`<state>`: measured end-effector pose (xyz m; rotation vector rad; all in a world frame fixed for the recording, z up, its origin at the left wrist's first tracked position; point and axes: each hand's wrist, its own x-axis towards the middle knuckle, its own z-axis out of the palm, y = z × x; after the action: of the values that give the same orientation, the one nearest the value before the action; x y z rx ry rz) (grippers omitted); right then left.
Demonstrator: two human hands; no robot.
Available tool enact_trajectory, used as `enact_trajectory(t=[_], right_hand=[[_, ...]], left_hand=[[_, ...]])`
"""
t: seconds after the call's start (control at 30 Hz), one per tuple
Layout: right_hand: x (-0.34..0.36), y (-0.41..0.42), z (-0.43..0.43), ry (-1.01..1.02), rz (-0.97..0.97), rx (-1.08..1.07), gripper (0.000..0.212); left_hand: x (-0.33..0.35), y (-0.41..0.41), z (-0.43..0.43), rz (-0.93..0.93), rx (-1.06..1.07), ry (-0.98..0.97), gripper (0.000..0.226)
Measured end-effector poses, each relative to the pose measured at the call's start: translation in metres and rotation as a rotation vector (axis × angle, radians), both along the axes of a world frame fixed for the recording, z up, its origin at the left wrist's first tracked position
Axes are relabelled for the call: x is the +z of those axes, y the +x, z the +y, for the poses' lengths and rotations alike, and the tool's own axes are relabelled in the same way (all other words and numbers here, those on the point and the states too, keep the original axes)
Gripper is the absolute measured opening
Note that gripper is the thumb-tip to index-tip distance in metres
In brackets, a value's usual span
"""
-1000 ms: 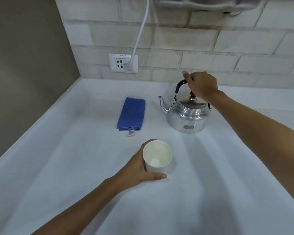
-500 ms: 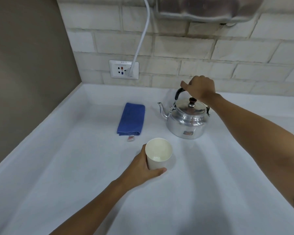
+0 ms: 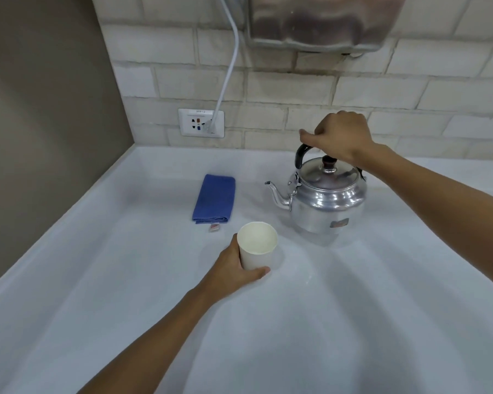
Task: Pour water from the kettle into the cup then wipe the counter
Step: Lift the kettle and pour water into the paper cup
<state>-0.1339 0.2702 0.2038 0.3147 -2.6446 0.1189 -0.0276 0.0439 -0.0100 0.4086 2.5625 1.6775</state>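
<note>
A shiny metal kettle point(image 3: 323, 203) with a black handle and a spout pointing left hangs just above the white counter point(image 3: 296, 322). My right hand point(image 3: 340, 136) is closed on the top of its handle. A white paper cup point(image 3: 257, 245) stands upright in front of the kettle, to its left. My left hand point(image 3: 231, 270) wraps around the cup's left side and base. A folded blue cloth point(image 3: 215, 199) lies flat on the counter behind the cup.
A small red-and-white tag point(image 3: 214, 228) lies by the cloth's near edge. The tiled back wall carries a socket point(image 3: 201, 123) with a white cable point(image 3: 229, 66) plugged in, and a metal unit point(image 3: 316, 21) hangs above the kettle. A brown side wall point(image 3: 40, 109) bounds the counter's left.
My right hand has raised the handle upright and lifted the kettle slightly off the counter. My left hand stays on the cup. The view has tilted upward.
</note>
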Motion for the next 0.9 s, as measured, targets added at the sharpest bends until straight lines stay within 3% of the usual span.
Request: enact_trajectory(t=[0.47,0.9], right_hand=[[0.014,0.067,-0.026,0.32,0.081,0.145,0.062],[0.022,0.079,-0.044,0.468,0.113,0.216,0.061]], left_hand=[[-0.001,0.001,0.0,0.017,-0.004,0.03,0.083],[0.0,0.001,0.0,0.029,-0.01,0.029,0.083]])
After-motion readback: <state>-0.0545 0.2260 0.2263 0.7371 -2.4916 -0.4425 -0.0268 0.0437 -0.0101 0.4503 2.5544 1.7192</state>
